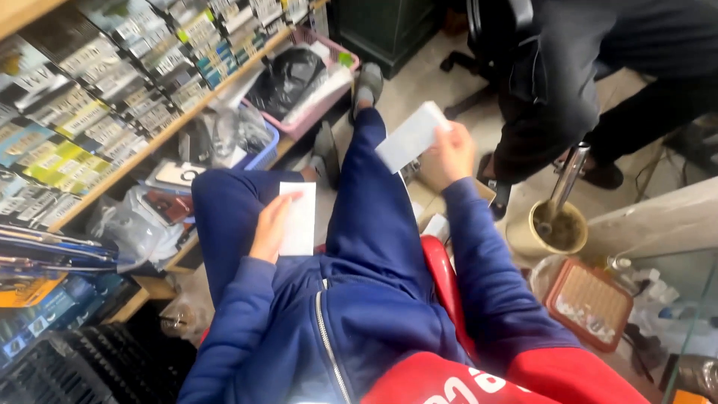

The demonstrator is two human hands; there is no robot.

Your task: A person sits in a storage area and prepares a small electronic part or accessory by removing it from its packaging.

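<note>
I sit on a red chair [441, 280] in blue trousers and a blue jacket. My left hand [271, 224] holds a flat white packet [301, 223] against my left thigh. My right hand [450, 153] is raised over my right leg and grips a second flat white packet [410, 137], tilted upward to the left. The two packets are apart, one in each hand.
Shelves on the left hold rows of small packaged items [97, 97], a pink basket [329, 97] with a black bag, and a blue basket [263, 150]. Another person in dark clothes [568, 82] sits at the upper right. A round pot [550, 228] and a brown tray [591, 299] lie right.
</note>
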